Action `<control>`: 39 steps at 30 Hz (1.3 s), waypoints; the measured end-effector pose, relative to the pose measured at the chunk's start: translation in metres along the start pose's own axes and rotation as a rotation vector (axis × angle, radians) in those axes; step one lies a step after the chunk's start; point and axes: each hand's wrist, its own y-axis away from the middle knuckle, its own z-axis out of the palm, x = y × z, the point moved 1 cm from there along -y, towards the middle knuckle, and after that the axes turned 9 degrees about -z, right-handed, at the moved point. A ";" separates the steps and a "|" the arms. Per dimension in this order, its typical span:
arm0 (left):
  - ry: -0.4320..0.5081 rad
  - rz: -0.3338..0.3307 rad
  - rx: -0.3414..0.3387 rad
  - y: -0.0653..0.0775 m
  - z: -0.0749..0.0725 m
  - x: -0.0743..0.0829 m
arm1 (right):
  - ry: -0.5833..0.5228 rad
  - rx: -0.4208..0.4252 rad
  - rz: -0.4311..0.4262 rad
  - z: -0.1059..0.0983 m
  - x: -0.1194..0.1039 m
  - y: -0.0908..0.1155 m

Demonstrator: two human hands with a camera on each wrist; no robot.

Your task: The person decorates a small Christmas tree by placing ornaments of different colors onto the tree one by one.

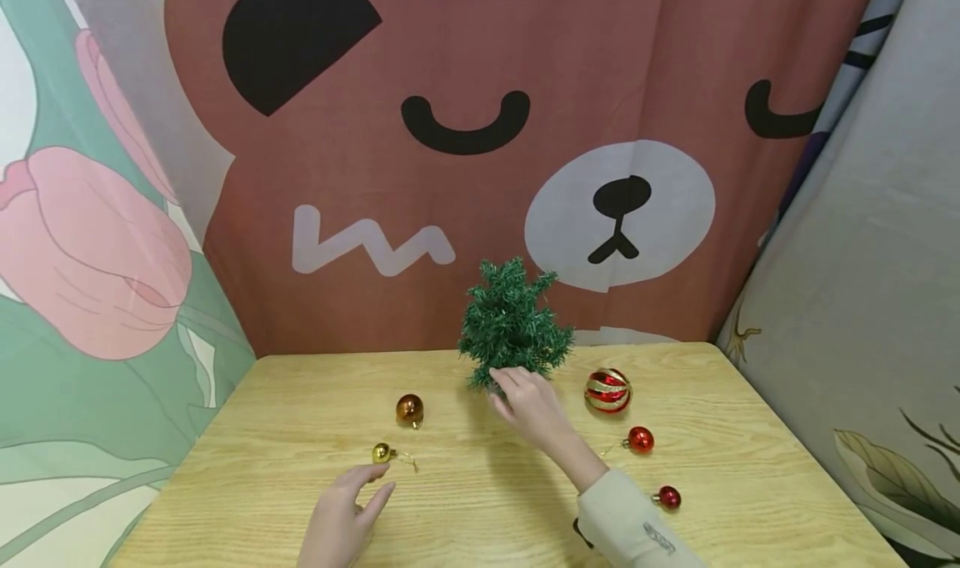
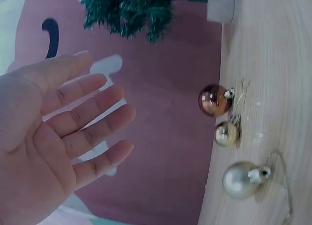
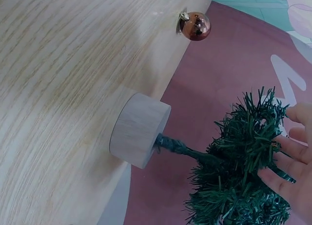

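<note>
A small green artificial Christmas tree (image 1: pixel 512 322) stands upright at the back of the table. Its round pale base (image 3: pixel 139 130) shows in the right wrist view. My right hand (image 1: pixel 528 405) is at the tree's lower front branches, its fairly straight fingers touching the needles. Lower left, my left hand (image 1: pixel 341 514) is held with fingers apart and nothing between them. Just beyond it lies a small gold bauble (image 1: pixel 382 453) with a string loop, and farther back a copper-brown bauble (image 1: pixel 410 410). A pale silver bauble (image 2: pixel 241 180) with a string appears in the left wrist view.
Right of the tree sits a larger red-and-gold striped bauble (image 1: pixel 608 390). Nearer are a red bauble (image 1: pixel 641 440) and a dark red one (image 1: pixel 668 497) beside the right sleeve (image 1: pixel 626 522). A printed bear curtain (image 1: pixel 360 309) hangs behind the wooden table (image 1: pixel 300 409).
</note>
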 end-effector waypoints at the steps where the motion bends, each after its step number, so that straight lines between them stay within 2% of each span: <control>1: 0.015 -0.029 -0.016 0.000 -0.002 -0.002 | -0.004 -0.005 0.004 0.000 0.000 0.000; 6: 0.087 -0.121 -0.085 -0.001 -0.010 -0.014 | -0.033 -0.024 0.020 0.001 0.002 -0.002; 13: 0.204 -0.293 -0.175 0.000 -0.015 -0.032 | -0.023 -0.050 0.031 0.003 0.004 -0.003; 17: 0.213 -0.336 -0.214 -0.001 -0.016 -0.037 | -0.012 -0.053 0.018 0.004 0.005 -0.004; 26: 0.195 -0.350 -0.319 0.001 -0.016 -0.053 | 0.009 -0.046 0.006 0.008 0.007 -0.009; 33: 0.219 -0.362 -0.433 0.003 -0.015 -0.064 | 0.042 -0.047 0.017 0.010 0.007 -0.012; 39: 0.217 -0.319 -0.513 0.005 -0.013 -0.071 | 0.015 -0.058 0.072 0.009 0.007 -0.013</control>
